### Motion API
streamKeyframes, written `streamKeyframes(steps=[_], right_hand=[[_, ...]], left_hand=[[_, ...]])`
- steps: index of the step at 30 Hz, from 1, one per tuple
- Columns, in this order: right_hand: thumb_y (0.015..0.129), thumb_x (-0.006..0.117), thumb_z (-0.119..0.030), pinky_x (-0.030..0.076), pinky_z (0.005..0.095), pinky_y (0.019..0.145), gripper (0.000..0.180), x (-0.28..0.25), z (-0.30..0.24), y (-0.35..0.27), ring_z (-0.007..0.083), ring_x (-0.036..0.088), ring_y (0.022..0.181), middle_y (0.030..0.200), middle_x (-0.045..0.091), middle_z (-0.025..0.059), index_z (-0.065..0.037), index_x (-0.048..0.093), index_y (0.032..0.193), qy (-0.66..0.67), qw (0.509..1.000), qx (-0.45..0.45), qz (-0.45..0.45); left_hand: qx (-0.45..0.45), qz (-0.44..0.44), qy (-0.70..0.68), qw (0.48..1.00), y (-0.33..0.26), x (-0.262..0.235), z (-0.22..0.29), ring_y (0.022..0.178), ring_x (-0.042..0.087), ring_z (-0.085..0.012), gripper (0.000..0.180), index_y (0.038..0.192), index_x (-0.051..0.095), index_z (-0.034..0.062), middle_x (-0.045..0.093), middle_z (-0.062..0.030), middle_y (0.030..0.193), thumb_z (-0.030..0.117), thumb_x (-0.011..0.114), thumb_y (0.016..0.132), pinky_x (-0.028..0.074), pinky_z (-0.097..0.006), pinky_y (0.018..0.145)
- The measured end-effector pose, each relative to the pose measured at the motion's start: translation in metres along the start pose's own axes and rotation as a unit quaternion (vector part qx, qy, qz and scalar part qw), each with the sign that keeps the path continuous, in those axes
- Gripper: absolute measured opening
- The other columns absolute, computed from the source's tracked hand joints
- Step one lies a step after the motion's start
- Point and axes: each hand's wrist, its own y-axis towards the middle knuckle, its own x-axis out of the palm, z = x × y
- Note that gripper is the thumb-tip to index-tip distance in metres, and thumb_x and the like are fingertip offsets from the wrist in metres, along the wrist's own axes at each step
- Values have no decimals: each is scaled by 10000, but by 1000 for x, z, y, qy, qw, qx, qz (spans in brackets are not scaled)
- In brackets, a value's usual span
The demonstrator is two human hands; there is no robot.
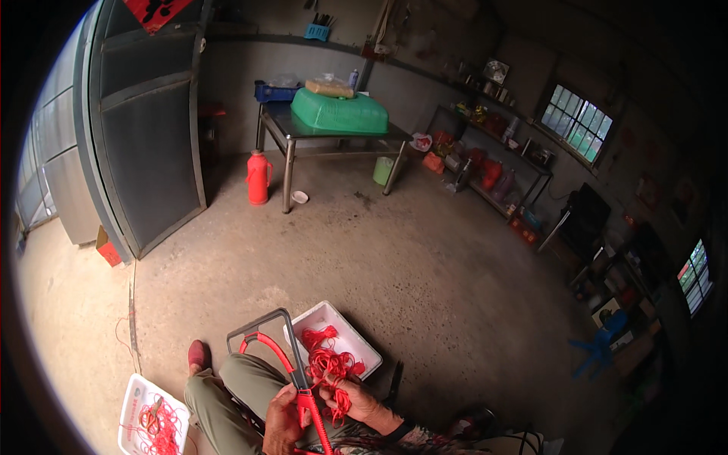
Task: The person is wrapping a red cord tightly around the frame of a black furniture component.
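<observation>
My left hand (283,418) is closed around a dark grey looped frame (287,334), which is partly wrapped in red cord and rests over my lap. Close beside it, my right hand (361,402) has its fingers closed on a bundle of red cord (338,397), against the wrapped part of the frame. Just beyond my hands, a white foam box (362,339) holds more loops of red cord (321,337). To the left of my leg, a white tray (135,390) contains tangled red cord and scissors (151,415). The exact finger grip on the cord is partly hidden.
A metal-legged table (288,163) carries an upturned green basin (341,112). A red thermos (258,178) and a small bowl (300,197) stand on the floor near it. Cluttered shelves (497,136) line the right wall. A dark door (152,144) stands at left.
</observation>
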Motion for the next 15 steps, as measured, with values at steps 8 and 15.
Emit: streamKeyframes(steps=[8,15], right_hand=[[914,583,-225,381,235,466,218,-8,2,-29,81,455,492,729,547,23,-32,546,1009,0,991,110,-76],[931,550,-216,361,228,447,135,-11,2,-22,72,405,505,860,514,27,-119,528,1022,23,993,95,-69]], left_hand=[[13,107,-1,994,-11,-3,-1,421,515,-209,178,979,523,27,596,-125,685,167,542,872,386,-293,343],[-12,107,-6,994,-2,-12,4,417,486,-221,140,905,543,14,574,-120,667,128,547,823,374,-319,365]])
